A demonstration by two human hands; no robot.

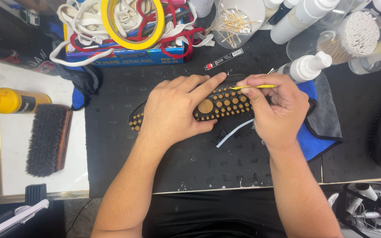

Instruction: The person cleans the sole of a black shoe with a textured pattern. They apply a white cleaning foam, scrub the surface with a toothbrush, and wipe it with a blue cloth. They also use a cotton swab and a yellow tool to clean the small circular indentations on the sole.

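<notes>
Left hand (173, 108) lay flat over a black shoe sole (223, 103) studded with round tan dots, fingers (208, 83) pressed together and stretched along its upper edge, palm pinning the sole to the black mat (120, 145) on the desk. Sole sat directly under those fingers, its one end poking out by the left wrist, the other end reaching under the right hand (274, 108). Right-hand fingers pinched a thin yellow stick (254, 87), tip aimed left and touching the sole just ahead of the left index fingertip. A white lace (234, 132) trailed out below the right fingers. Blue cloth (316, 128) over a grey one lay beneath and past the right hand. White spray bottle (307, 67) sat just above the right fingers, a cup of cotton swabs (356, 33) further up. Above the left fingers: a small black flat packet (224, 59), a blue box (126, 55) heaped with laces and a yellow tape roll (133, 22). Well left of the left fingers: a dark bristle brush (47, 139) and a yellow bottle (12, 100) on a white board (40, 79).
</notes>
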